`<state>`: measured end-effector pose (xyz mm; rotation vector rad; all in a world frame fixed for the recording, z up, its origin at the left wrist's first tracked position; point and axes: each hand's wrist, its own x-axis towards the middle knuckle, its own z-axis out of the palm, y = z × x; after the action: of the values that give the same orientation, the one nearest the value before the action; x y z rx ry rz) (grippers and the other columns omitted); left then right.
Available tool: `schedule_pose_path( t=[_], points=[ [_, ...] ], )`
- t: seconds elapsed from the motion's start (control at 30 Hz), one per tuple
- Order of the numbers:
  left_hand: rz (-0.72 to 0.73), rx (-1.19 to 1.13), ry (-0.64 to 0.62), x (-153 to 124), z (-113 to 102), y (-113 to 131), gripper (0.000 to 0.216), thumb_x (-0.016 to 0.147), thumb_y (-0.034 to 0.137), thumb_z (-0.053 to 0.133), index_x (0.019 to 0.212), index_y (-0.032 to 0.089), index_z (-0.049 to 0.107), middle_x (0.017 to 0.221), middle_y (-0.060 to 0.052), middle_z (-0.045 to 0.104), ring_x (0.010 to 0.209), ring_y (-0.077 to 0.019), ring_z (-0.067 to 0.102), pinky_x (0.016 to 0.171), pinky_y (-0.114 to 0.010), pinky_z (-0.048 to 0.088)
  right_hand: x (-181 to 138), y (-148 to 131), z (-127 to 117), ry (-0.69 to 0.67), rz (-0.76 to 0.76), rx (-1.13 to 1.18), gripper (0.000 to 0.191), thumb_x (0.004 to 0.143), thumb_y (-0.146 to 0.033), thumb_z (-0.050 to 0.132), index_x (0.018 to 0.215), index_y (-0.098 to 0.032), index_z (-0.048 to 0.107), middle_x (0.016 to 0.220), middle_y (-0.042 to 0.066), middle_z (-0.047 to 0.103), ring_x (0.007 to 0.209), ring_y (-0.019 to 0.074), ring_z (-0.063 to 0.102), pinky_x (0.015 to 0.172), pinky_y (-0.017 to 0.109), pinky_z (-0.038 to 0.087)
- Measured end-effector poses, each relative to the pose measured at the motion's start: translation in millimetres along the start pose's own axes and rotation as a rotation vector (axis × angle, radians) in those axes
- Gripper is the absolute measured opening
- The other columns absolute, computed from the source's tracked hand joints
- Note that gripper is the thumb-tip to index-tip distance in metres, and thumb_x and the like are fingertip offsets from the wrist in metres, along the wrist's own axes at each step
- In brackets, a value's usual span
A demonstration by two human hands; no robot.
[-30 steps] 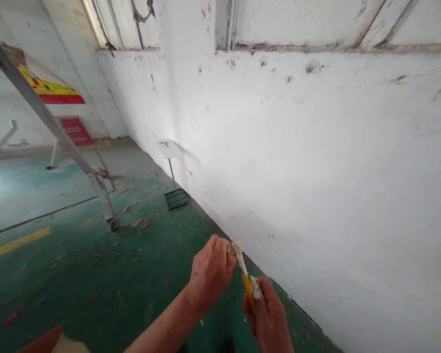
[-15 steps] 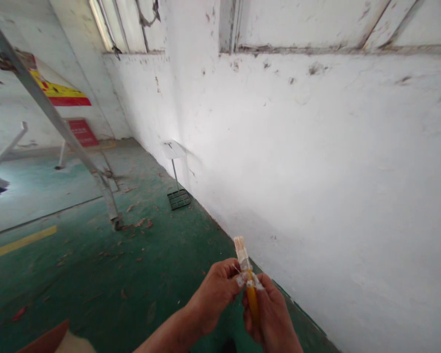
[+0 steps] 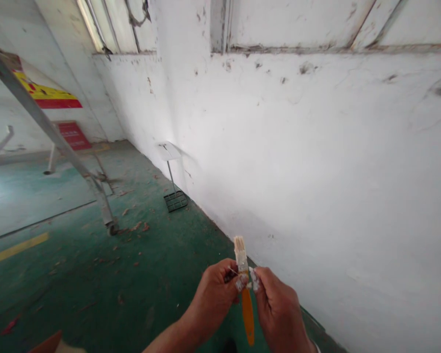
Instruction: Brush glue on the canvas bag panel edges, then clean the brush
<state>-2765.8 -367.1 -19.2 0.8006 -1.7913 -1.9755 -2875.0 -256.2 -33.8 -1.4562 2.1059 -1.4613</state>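
A paintbrush (image 3: 247, 311) with a yellow handle and white-caked bristles stands nearly upright in front of me, bristles up. My left hand (image 3: 217, 291) is closed around it where the handle meets the metal band, its thumb across the front. White paint smears the left thumb. A thin pale strand sticks out by the left index finger. Just right of the brush, my right hand (image 3: 281, 304) has its fingers curled in and its white-smeared thumb close to the brush. Whether that hand pinches a small white bit is unclear. The lower handle hangs free between both hands.
The white wall (image 3: 316, 171) runs along my right side. A white panel on a post with a black grid base (image 3: 175, 201) stands by it. At left, a slanted metal frame leg (image 3: 62, 139) meets the green floor (image 3: 132, 279), where paint flakes lie.
My right hand has let go of the yellow handle and moved slightly to the right of it. My left hand still holds the brush. The view has shifted a little to the right.
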Motion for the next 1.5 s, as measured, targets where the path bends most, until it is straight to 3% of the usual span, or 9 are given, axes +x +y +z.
schedule_pose_path(
  t=[0.2,0.37,0.8,0.93,1.07,1.17,1.23,1.37,1.5],
  points=[
    [-0.004,0.058,0.056,-1.9,6.5,-0.3,0.025,0.080,0.037,0.064,0.074,0.013,0.059,0.064,0.002,0.052,0.060,-0.0105,0.044,0.056,-0.021,0.035,1.2,6.9,2.3,-0.021,-0.098,-0.127,0.021,0.099,-0.031,0.039,0.091,-0.022,0.056,0.070,0.000,0.060,0.059,0.0149,0.058,0.056,0.025,0.034],
    [0.011,0.140,0.122,-3.5,6.8,-0.8,0.022,0.081,0.032,0.061,0.069,0.016,0.053,0.060,0.004,0.048,0.057,-0.0097,0.044,0.054,-0.021,0.035,3.5,12.3,7.5,0.071,-0.165,-0.352,0.030,0.101,-0.038,0.034,0.083,-0.022,0.051,0.063,-0.001,0.058,0.053,0.0160,0.058,0.049,0.027,0.029],
    [-0.105,0.235,-0.065,-2.0,-9.2,14.1,0.010,0.075,0.025,0.054,0.071,0.016,0.056,0.058,0.005,0.050,0.047,-0.0094,0.047,0.044,-0.020,0.042,11.6,23.6,20.2,0.113,-0.395,-0.523,0.031,0.101,-0.029,0.037,0.072,-0.023,0.044,0.060,-0.002,0.049,0.050,0.0149,0.046,0.052,0.030,0.025],
    [-0.193,0.220,-0.146,-8.8,-6.5,2.3,0.008,0.070,0.023,0.057,0.068,0.015,0.057,0.054,0.004,0.051,0.044,-0.0101,0.048,0.043,-0.020,0.042,32.7,26.2,3.7,0.137,-0.422,-0.615,0.028,0.100,-0.024,0.035,0.076,-0.021,0.049,0.062,0.000,0.050,0.053,0.0152,0.046,0.053,0.030,0.026],
    [-0.253,0.128,-0.130,-10.0,-3.5,-13.7,0.010,0.068,0.023,0.061,0.065,0.014,0.058,0.052,0.003,0.053,0.045,-0.0104,0.048,0.043,-0.020,0.039,72.7,29.4,-43.7,0.424,-0.246,-0.672,0.023,0.098,-0.026,0.036,0.088,-0.018,0.056,0.071,0.004,0.059,0.058,0.0164,0.051,0.054,0.028,0.030],
    [-0.126,0.011,-0.033,-0.6,-8.3,-6.0,0.016,0.074,0.029,0.062,0.073,0.013,0.061,0.061,0.001,0.057,0.052,-0.0102,0.051,0.051,-0.021,0.043,82.4,26.8,-61.5,0.401,0.002,-0.330,0.028,0.098,-0.038,0.039,0.081,-0.021,0.054,0.055,-0.003,0.049,0.048,0.0141,0.046,0.050,0.026,0.032],
    [-0.103,-0.010,-0.036,6.1,-11.8,5.2,0.021,0.075,0.033,0.065,0.074,0.012,0.062,0.059,0.001,0.055,0.051,-0.0097,0.050,0.051,-0.021,0.042,71.0,23.9,-50.8,0.250,0.153,-0.060,0.033,0.098,-0.045,0.038,0.077,-0.022,0.050,0.054,-0.004,0.048,0.047,0.0129,0.046,0.049,0.024,0.035],
    [-0.069,-0.048,0.014,13.9,-11.2,18.4,0.027,0.074,0.038,0.069,0.072,0.012,0.063,0.056,0.002,0.052,0.049,-0.0085,0.046,0.049,-0.020,0.037,26.9,20.0,0.7,-0.008,0.387,0.467,0.041,0.092,-0.060,0.043,0.078,-0.022,0.050,0.067,0.001,0.060,0.058,0.0156,0.058,0.055,0.026,0.047],
    [0.013,-0.045,-0.007,20.7,-5.3,13.3,0.029,0.077,0.041,0.069,0.077,0.012,0.068,0.061,0.001,0.057,0.052,-0.0085,0.044,0.049,-0.019,0.035,2.5,15.9,29.5,-0.094,0.586,0.707,0.046,0.088,-0.069,0.042,0.082,-0.023,0.048,0.064,-0.001,0.061,0.043,0.0137,0.054,0.039,0.023,0.040]
  ],
)
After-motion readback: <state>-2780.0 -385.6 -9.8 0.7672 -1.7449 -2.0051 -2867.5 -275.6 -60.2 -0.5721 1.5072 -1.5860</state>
